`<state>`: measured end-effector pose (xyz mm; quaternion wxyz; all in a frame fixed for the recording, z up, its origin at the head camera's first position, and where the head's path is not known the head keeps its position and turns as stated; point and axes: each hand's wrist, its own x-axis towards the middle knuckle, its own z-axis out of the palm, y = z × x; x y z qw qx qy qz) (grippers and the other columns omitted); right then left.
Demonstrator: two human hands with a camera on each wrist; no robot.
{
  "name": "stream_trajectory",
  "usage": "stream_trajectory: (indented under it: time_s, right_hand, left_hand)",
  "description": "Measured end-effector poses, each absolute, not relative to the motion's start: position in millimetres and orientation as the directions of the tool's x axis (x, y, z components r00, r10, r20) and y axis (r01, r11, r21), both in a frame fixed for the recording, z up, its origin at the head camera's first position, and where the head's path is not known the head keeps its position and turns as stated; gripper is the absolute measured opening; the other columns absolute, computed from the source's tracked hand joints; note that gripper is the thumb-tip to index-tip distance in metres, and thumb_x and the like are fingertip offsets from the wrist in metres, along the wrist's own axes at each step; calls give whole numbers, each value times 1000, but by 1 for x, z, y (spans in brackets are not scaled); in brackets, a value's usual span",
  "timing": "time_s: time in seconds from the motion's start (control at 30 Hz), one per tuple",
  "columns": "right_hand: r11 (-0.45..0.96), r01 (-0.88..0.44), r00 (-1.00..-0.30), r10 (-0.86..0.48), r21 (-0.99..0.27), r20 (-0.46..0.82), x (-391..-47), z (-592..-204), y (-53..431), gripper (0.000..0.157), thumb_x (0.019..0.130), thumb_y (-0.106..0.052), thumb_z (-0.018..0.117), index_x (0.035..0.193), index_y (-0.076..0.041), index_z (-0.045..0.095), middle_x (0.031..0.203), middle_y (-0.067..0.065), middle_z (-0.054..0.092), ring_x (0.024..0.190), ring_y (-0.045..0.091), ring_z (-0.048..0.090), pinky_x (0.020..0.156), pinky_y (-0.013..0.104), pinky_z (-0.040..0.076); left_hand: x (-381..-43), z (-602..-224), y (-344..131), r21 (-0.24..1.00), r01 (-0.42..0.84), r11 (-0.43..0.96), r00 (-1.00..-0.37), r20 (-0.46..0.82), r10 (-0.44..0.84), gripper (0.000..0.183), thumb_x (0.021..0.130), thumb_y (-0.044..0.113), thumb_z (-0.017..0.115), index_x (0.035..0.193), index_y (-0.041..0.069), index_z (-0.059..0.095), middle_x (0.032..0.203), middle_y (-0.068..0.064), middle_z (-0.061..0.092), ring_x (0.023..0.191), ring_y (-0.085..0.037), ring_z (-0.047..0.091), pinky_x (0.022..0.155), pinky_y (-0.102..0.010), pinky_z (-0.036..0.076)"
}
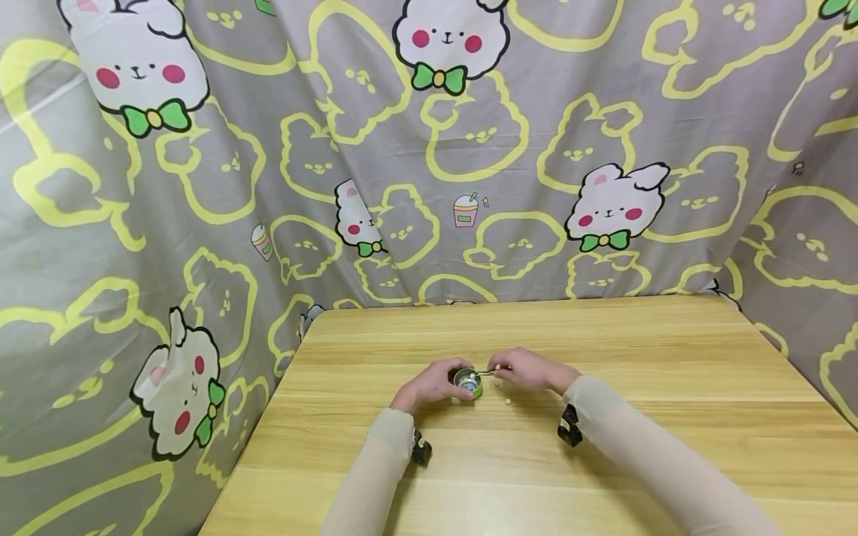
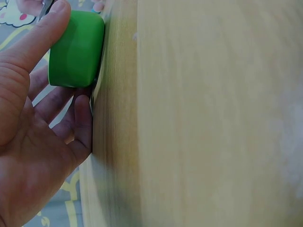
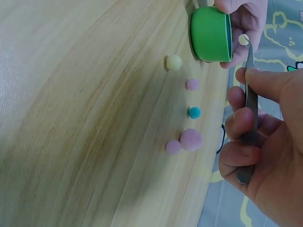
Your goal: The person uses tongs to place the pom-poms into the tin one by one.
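My left hand (image 1: pixel 436 384) grips the green tin (image 3: pixel 208 35), thumb on one side, fingers round the other; tin's upright on the tabletop (image 1: pixel 509 491), nearer the left edge than the right. My right hand (image 1: pixel 527 368) pinches the tweezers (image 3: pixel 252 104), cream ball (image 3: pixel 243 39) in the tips, above the tin's opening as I judge it. Best way: light, even squeeze, tips dipped inside the rim before easing off, tin pinned. Mind the loose balls (image 3: pixel 191 140) just right of the tin; a low sweep could scatter them.
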<state>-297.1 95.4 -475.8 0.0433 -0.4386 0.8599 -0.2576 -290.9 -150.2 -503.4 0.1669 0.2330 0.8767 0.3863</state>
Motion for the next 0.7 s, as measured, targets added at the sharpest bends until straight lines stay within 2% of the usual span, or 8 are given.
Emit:
stream_trajectory:
  time_s: [0.37,0.7]
  right_hand:
    - [498,-721,-622,-771,-482,135,-299,-478,92,15,94,-8,55,104,-7,67,101,4,67,92,18,61,81,37,48]
    - [529,-677,-664,-739,-512,114,-296,-478,90,15,96,-11,55,106,-8,66,99,1,66,88,13,59,78,34,48]
  left_hand:
    - [-291,-503,-149,758,275,591,-837,-114,535,50,79,27,78,124,17,58,110,6,58,97,-12,54,85,-29,43]
    - [-290,-504,-149,765,280,580,-833,-106,543,48,79,25,78,123,18,58,109,5,59,99,-13,55,86,-29,43]
